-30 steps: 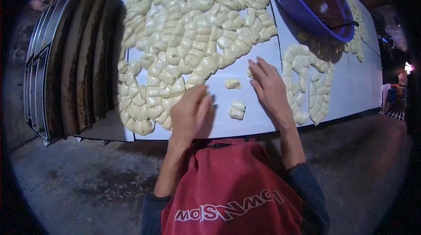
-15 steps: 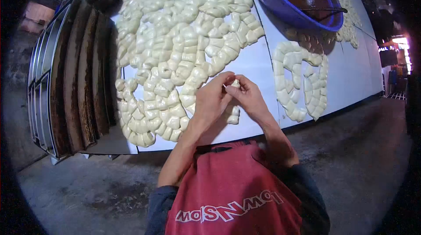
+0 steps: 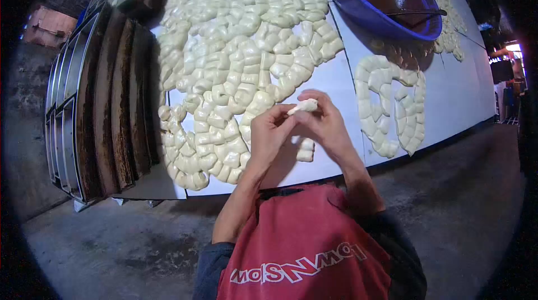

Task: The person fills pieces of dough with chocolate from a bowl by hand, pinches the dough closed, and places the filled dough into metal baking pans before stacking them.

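Note:
Both hands are together above the white table, near its front edge. My right hand (image 3: 325, 121) has its fingers closed round a small piece of pale dough (image 3: 306, 106). The tip of that piece is pinched by my left hand (image 3: 272, 131). Just below the hands, a short strip of dough pieces (image 3: 305, 150) lies on the table. To the left and beyond, rows of glossy, pale dough pieces (image 3: 224, 76) press against one another.
A blue basin (image 3: 358, 11) of brown filling, with a dark utensil across it, stands at the back right. A loop of dough pieces (image 3: 372, 126) lies in front of it. Stacked dark trays (image 3: 115, 98) and a metal rack (image 3: 68, 109) border the left side.
The dough between my hands has come into fuller view as my right hand turned and lifted slightly. The whole view has shifted a little, so the table sits further right.

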Tool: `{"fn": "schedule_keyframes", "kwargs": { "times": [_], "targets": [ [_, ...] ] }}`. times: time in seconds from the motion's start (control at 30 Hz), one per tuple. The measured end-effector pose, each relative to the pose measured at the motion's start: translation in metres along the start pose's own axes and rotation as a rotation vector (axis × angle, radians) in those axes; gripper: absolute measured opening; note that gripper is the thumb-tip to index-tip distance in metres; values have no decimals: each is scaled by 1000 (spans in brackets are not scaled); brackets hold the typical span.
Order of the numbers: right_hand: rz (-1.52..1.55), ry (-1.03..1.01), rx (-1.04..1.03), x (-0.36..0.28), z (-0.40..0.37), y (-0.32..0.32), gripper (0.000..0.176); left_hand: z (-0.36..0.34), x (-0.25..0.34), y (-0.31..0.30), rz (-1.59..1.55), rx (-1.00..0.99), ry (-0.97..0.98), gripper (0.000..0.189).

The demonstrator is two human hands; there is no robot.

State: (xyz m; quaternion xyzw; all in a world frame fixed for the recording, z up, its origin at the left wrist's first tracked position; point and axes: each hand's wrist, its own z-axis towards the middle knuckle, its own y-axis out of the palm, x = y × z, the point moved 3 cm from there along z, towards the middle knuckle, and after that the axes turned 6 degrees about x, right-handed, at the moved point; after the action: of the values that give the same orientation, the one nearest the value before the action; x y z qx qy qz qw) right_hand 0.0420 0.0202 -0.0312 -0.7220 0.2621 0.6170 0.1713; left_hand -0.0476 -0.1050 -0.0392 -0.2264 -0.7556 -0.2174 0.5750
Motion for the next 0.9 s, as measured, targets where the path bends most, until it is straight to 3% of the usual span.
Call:
{"fn": "schedule_keyframes", "kwargs": {
  "times": [0.03,0.17,0.3,0.33,0.47,0.6,0.7,0.73,0.83,0.87,0.9],
  "targets": [
    [98,115,-42,1,-1,1,28,-1,6,-2,77,-12,13,21],
    [166,160,-34,-3,-2,-1,27,-2,5,-11,46,-51,-73,25],
    [223,205,-100,-5,-3,0,26,-8,14,-13,-183,-73,-138,49],
    [225,207,-111,-5,-3,2,26,-8,19,-11,-89,-102,-132,61],
    [216,218,-149,-10,-2,2,23,-8,22,-16,-13,-175,-154,28],
    [214,338,-212,-12,-6,-8,22,-6,9,-23,-122,-171,-163,16],
    [338,249,-166,-3,-10,-1,26,-8,2,-17,-397,-40,-345,16],
    [198,252,-157,8,-8,-4,25,-7,3,-15,-375,-46,-338,16],
    [98,4,-45,11,-8,2,23,-4,9,-9,-303,-67,-316,17],
    [157,-24,-5,14,-8,4,26,-5,12,-2,-508,-90,-299,19],
    [13,-72,25,7,-9,3,25,-1,10,-2,-449,-100,-289,19]
  ]
}}
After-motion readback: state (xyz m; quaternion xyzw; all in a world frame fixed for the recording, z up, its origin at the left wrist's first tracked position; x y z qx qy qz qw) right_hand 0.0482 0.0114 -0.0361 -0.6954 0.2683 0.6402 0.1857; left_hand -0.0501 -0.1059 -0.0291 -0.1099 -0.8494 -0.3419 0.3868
